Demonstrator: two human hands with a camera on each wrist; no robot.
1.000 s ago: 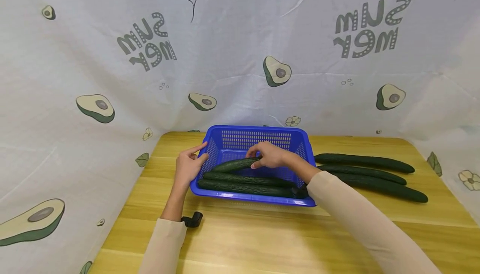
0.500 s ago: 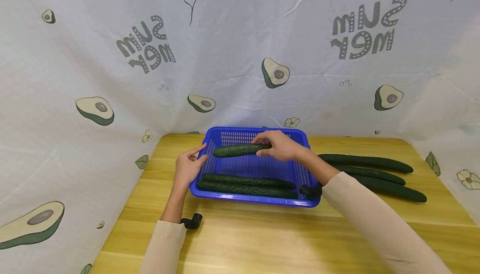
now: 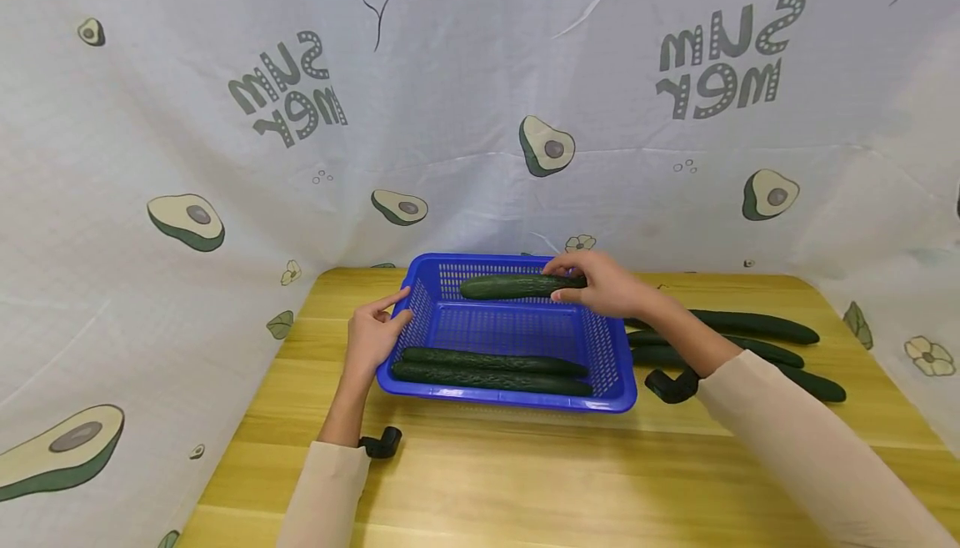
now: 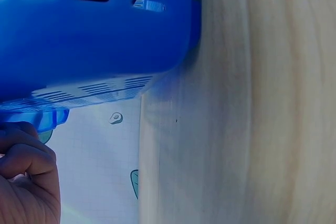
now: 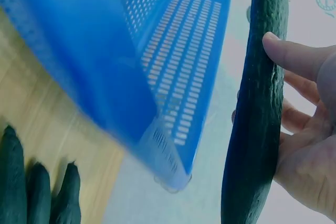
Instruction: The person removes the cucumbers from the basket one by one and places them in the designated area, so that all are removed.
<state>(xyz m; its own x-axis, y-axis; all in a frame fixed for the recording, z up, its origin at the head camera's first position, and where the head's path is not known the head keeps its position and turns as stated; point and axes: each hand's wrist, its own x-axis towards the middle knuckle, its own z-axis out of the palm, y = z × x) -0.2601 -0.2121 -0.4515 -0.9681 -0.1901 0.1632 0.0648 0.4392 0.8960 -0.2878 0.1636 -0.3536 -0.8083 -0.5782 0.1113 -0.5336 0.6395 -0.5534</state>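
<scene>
A dark green cucumber [image 3: 504, 286] is held by one end in my right hand [image 3: 609, 285], raised over the back of the blue plastic basket [image 3: 506, 404]. In the right wrist view the thumb lies across this cucumber [image 5: 257, 108], with the other fingers behind it. My left hand [image 3: 372, 338] grips the basket's left rim. In the left wrist view the curled fingers of that hand [image 4: 29, 166] sit against the rim from outside. Two cucumbers [image 3: 491, 369] lie side by side along the basket's front inner wall.
Three more cucumbers [image 3: 757, 327] lie on the wooden table [image 3: 510, 481] right of the basket, partly behind my right forearm. A white curtain [image 3: 450, 114] printed with avocados hangs behind and beside the table. Each wrist carries a black camera mount [image 3: 672, 384].
My right hand has lifted the cucumber out of the basket's middle and moved it back and to the right. The left hand stays on the rim.
</scene>
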